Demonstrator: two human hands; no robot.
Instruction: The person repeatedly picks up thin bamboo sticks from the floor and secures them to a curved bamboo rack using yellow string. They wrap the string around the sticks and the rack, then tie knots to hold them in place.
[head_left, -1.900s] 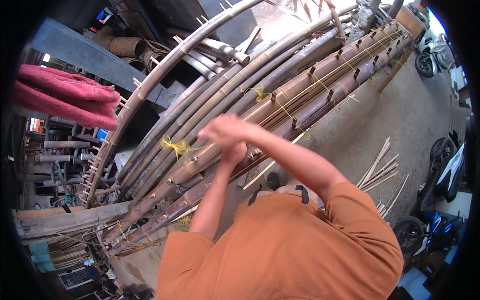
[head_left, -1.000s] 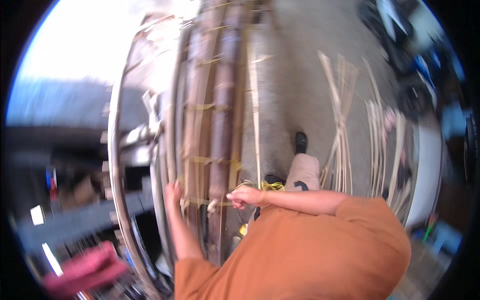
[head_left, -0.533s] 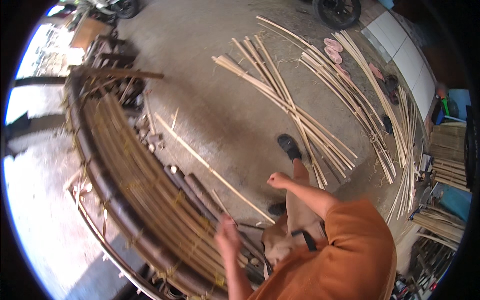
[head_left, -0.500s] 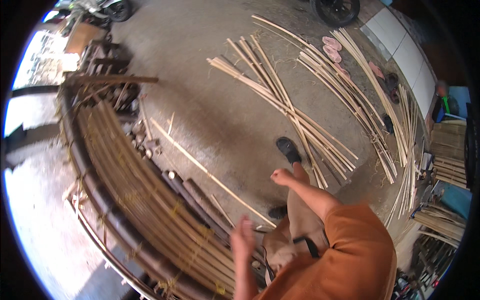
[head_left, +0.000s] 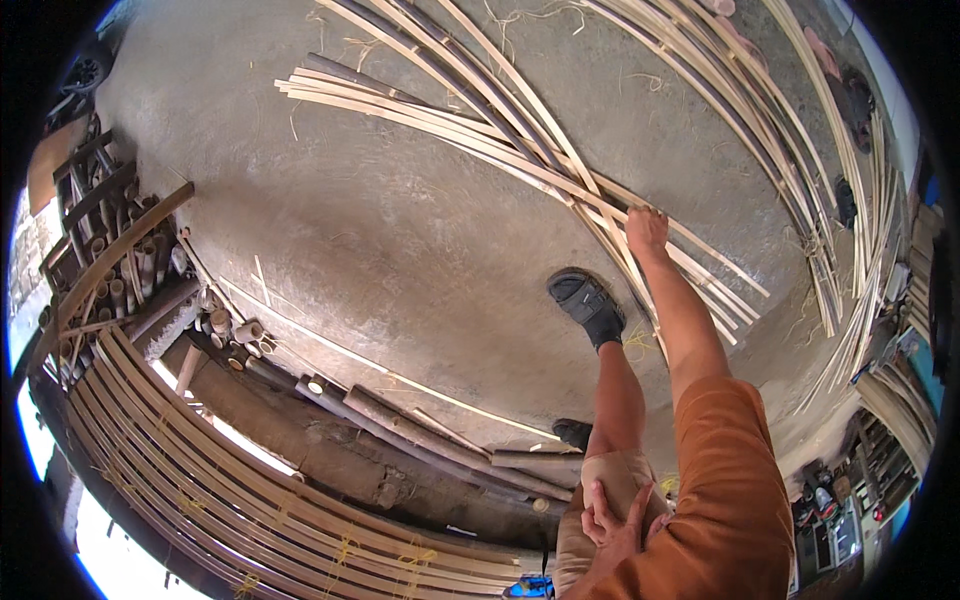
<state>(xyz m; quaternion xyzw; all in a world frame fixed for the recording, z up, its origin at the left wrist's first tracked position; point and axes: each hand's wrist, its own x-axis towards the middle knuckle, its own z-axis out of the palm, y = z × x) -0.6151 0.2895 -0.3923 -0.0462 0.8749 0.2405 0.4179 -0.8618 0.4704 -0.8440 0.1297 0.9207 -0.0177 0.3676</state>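
Observation:
My right hand [head_left: 647, 232] reaches down to a pile of long, pale bamboo strips [head_left: 510, 152] on the floor. Its fingers are curled at one strip near the place where the strips cross, and appear closed on it. The pile fans out in two crossing bunches, some with dark bark sides. On my thigh rests my left hand [head_left: 618, 528], its fingers spread and holding nothing. My sandalled foot [head_left: 588, 302] stands just left of the strips' near ends.
Another bundle of strips [head_left: 765, 135] lies farther right. At the lower left is a slatted bamboo bench [head_left: 300, 535] tied with yellow cord. Bamboo poles [head_left: 430, 440] and a long thin strip [head_left: 385, 373] lie beside it, with cut bamboo pieces [head_left: 240, 335] near the left end.
My right hand has moved from beside my knee forward and right, down to the strips. My left hand has come from over the bench onto my thigh. The view has shifted closer to the floor.

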